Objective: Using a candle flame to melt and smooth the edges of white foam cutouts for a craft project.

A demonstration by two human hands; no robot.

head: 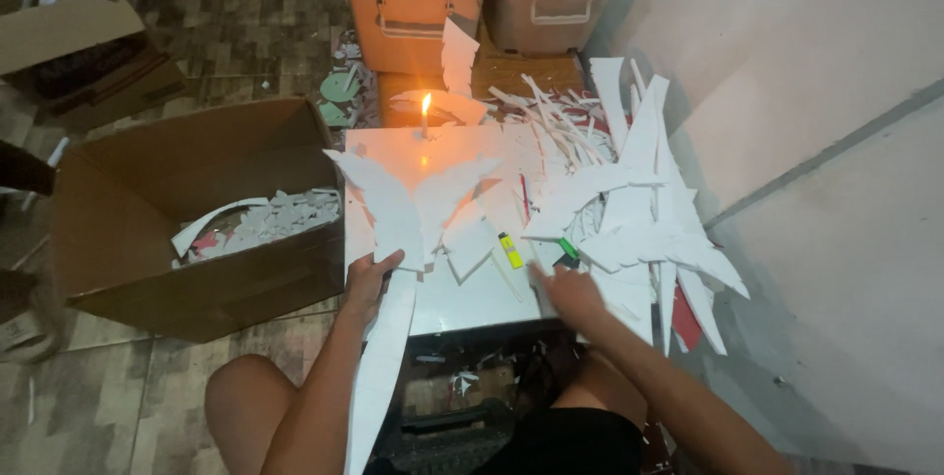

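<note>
Below, left hand (369, 278) clamped on a white foam cutout (388, 205); right hand (570, 293) blurred, grip unclear, near a yellow lighter (510, 251).

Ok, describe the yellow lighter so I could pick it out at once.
Start at the low white table with the lit candle. Near its front edge, between the left hand and right hand, lies the lighter: small, bright yellow, the only yellow thing among white cutouts.

To my left sat a big open brown cardboard box (147, 239) with white scraps in it. A lit candle (426, 113) burned at the table's far edge, and behind it stood an orange plastic bin (408, 18) beside a beige plastic bin (551, 3).
</note>
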